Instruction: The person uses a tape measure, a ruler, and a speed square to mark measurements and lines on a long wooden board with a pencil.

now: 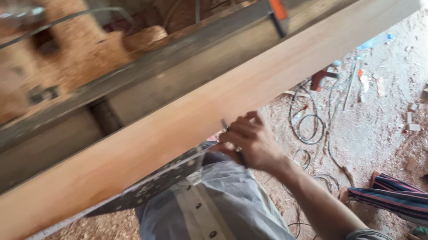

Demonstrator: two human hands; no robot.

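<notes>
One hand, one plank

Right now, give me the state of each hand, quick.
Left hand: not in view.
Right hand: fingers curled shut on a thin dark pencil-like tool, pressed at the lower edge of the plank, beside a metal ruler.

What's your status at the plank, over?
Right hand at the long wooden plank's near edge, gripping a thin tool, kind unclear. Left hand out of view. Metal ruler lies under the plank edge.
</notes>
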